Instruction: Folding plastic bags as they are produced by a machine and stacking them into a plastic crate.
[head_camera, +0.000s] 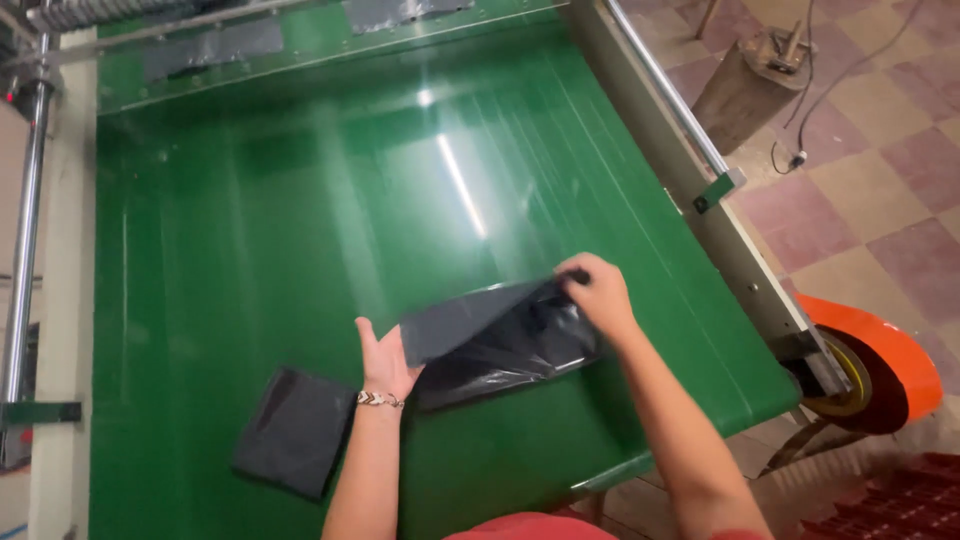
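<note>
The person stands at a wide green conveyor belt (300, 250) and works on a black plastic bag (500, 345) lying near its lower edge. The right hand (598, 292) pinches the bag's upper right corner between closed fingertips and lifts that flap over. The left hand (385, 362), wearing a beaded bracelet (380, 399), is open and flat, its palm pressed against the bag's left edge to steady it. The fold looks half made: the top layer is raised and angled, not yet laid flat. To the left, well apart from the hands, a folded black bag (293, 430) already lies flat on the belt, apparently finished. An orange wheel guard (890, 360) shows at the machine's right.
</note>
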